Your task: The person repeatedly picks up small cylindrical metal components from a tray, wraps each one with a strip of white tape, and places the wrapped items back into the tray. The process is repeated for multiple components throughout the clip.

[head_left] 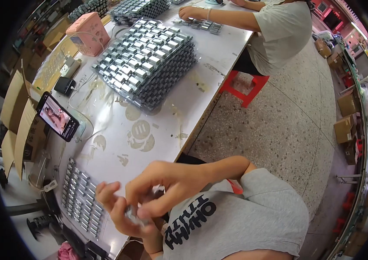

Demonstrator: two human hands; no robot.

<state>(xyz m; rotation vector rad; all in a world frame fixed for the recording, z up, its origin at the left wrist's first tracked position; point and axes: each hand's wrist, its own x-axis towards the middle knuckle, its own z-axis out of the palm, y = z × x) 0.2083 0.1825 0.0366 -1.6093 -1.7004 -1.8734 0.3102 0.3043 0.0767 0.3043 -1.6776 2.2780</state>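
My two hands meet just off the table's near edge, blurred by motion. My left hand [125,216] is closed around a small silvery metal part [135,216], mostly hidden by the fingers. Over it, my right hand [166,186] has its thumb and fingers curled in against the part; whether it grips that or another small piece is hard to make out. Beside my left hand, a tray of small silvery metal parts [80,199] lies on the table, set in rows.
A tall stack of filled trays [149,60] stands on the white table [158,125]. Left are a lit phone [58,116], a black adapter [64,86], a pink box [87,34] and an open carton [23,125]. At the far end another person [279,34] sits on a red stool [244,89].
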